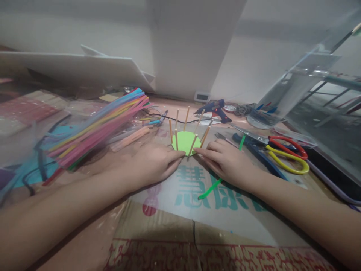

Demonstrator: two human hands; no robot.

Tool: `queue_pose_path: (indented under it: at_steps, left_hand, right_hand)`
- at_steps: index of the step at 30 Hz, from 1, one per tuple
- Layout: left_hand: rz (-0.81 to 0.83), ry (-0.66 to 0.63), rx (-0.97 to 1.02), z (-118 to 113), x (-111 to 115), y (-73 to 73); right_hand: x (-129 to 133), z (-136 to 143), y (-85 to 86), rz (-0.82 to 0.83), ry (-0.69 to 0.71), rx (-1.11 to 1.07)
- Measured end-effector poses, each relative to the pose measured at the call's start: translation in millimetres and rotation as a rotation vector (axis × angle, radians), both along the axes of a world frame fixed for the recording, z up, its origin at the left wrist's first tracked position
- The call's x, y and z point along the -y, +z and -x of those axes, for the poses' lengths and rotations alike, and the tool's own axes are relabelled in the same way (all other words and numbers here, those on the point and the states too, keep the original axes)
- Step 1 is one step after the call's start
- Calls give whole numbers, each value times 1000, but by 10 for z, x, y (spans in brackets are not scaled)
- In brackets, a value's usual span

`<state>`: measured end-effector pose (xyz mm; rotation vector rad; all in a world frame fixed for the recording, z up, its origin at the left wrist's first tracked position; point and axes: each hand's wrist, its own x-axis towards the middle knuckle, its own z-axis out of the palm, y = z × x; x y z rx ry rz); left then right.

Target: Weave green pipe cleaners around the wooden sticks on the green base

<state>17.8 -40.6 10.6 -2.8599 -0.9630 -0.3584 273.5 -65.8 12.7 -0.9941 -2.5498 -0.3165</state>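
A lime-green disc (184, 141) lies on the work surface in front of me, with several thin wooden sticks (176, 140) standing around its rim, some leaning outward. My left hand (155, 162) grips its near left edge, fingers together and the fingertips at the rim. On the near right edge, my right hand (229, 160) does the same with its index finger stretched along the rim. The undersides of the fingers are hidden. A green pipe cleaner (210, 189) passes beneath my right hand and shows on both sides of it.
To the left lies a bundle of coloured pipe cleaners (98, 128). Behind the disc are a blue glue gun (216, 109) and a small display (202, 97). Scissors (287, 154), a phone (332, 173) and a clear plastic cup (282, 99) stand or lie right. Printed cardboard (158, 226) covers the near surface.
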Motion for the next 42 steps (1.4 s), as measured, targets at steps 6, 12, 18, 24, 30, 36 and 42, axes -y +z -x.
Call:
queue_pose_path:
  at_steps: [6,12,18,24,30,36,42]
  left_hand:
    - [13,-12,8,10,-13,-12]
    - [43,5,13,6,-22,-37]
    - [53,8,12,5,-29,-22]
    - [56,-7,14,6,-34,-36]
    - [14,-6,6,11,-18,-33]
    - [-52,-22,-15,4,-16,-38]
    - [-215,-95,2,24,-12,-89]
  right_hand:
    - [-49,-6,-41,-32,-21,65]
    - [-37,44,-15,26,-21,72]
    - [72,-79,90,1,37,-62]
    - [124,-35,84,-6,109,-51]
    - [112,55,62,38,77,45]
    - [104,45,56,-7,101,42]
    - [98,48,26,9,108,71]
